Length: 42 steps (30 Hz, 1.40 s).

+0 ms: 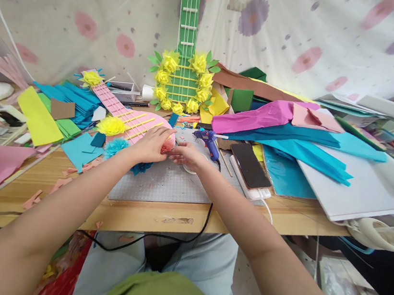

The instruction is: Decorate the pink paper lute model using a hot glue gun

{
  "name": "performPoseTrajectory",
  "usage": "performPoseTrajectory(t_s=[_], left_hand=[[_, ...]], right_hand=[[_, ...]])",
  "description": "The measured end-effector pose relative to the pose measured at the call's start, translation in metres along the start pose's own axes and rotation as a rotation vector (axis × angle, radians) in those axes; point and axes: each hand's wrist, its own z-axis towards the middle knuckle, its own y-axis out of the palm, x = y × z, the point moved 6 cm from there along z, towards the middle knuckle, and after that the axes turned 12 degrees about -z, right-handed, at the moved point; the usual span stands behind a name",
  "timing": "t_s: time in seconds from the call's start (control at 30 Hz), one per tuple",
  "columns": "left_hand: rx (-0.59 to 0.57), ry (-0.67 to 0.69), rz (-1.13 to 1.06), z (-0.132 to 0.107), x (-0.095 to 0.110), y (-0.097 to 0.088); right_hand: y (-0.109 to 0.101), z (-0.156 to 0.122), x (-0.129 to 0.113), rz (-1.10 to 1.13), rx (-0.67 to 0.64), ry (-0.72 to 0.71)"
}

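A pink paper guitar (137,122) lies tilted on the grey cutting mat (162,189). It has yellow strips across its body and a yellow paper flower (111,126) on its side. At the body's right edge sits a coral-red paper flower (167,148). My left hand (152,144) rests over the guitar body, its thumb and fingers closed around this flower. The fingertips of my right hand (188,156) are pinched together at the flower's right side. Blue paper flowers (116,147) show beside my left wrist, partly covered by it.
A blue glue gun (209,143) lies just beyond my right hand, its black cord running over the table edge. To the right are a phone (251,166) on a white power strip and piled crepe paper (255,115). Behind stands a green paper guitar (182,75) with yellow flowers.
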Motion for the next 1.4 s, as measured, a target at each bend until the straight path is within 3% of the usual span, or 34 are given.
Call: performPoseTrajectory(t_s=[0.27, 0.63, 0.8, 0.93, 1.03, 1.1, 1.23, 1.3, 1.4], left_hand=[[0.018, 0.04, 0.054, 0.005, 0.0, 0.011], [0.027, 0.005, 0.029, 0.002, -0.006, 0.011], [0.003, 0.06, 0.055, 0.001, -0.001, 0.011], [0.007, 0.022, 0.019, -0.003, 0.001, 0.001], [0.013, -0.041, -0.085, -0.008, -0.007, -0.02], [0.099, -0.08, -0.179, -0.011, -0.016, -0.041], [0.516, -0.28, -0.477, -0.025, -0.049, -0.086], [0.733, -0.394, -0.774, -0.036, -0.066, -0.095], [0.939, -0.574, -1.234, -0.049, -0.083, -0.088]], right_hand=[[-0.008, -0.001, -0.002, -0.051, 0.071, 0.03], [-0.011, 0.0, -0.001, 0.017, 0.029, 0.011], [-0.011, -0.001, -0.004, 0.056, 0.007, 0.006], [-0.018, -0.001, -0.002, 0.073, 0.014, -0.001], [-0.028, -0.001, 0.0, 0.08, 0.019, -0.018], [-0.037, -0.003, 0.001, 0.06, 0.038, -0.039], [-0.056, -0.014, -0.003, -0.08, 0.074, -0.142], [-0.067, -0.02, -0.005, -0.186, 0.064, -0.226], [-0.086, -0.03, -0.006, -0.363, 0.028, -0.296]])
